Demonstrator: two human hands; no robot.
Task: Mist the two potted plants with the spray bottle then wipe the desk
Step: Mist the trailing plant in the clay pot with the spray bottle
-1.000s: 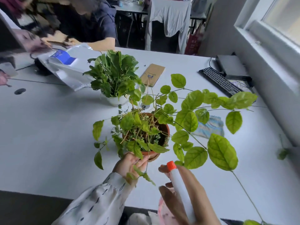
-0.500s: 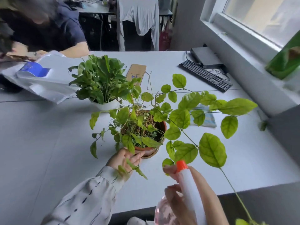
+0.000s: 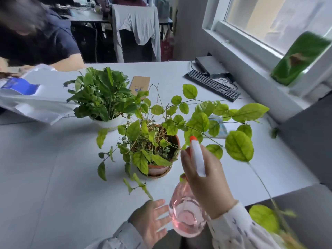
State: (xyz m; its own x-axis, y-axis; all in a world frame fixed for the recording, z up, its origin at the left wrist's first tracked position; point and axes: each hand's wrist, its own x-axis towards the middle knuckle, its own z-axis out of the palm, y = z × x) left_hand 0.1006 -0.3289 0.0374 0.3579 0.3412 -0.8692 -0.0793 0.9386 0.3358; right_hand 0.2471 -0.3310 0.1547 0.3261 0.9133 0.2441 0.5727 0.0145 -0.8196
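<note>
Here, over the white desk (image 3: 45,177) by the window (image 3: 269,20), the right hand (image 3: 206,178) grips the spray bottle (image 3: 186,218), left hand (image 3: 150,223) spread.

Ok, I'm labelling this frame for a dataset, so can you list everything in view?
desk: one, white, under everything
trailing plant: one, green, terracotta pot, desk centre
leafy plant: one, dark green, white pot, behind left
spray bottle: one, pink, white head, orange nozzle, near the trailing plant
cloth: one, pale blue, partly hidden behind the trailing plant's leaves
keyboard: one, black, far right
box: one, black, behind the keyboard
card: one, brown, beyond the plants
bag: one, white, blue label, far left
other person: one, dark top, far left
garment: one, grey, draped in the background
left hand: one, fingers spread, beside the bottle's base
right hand: one, grips the spray bottle
</note>
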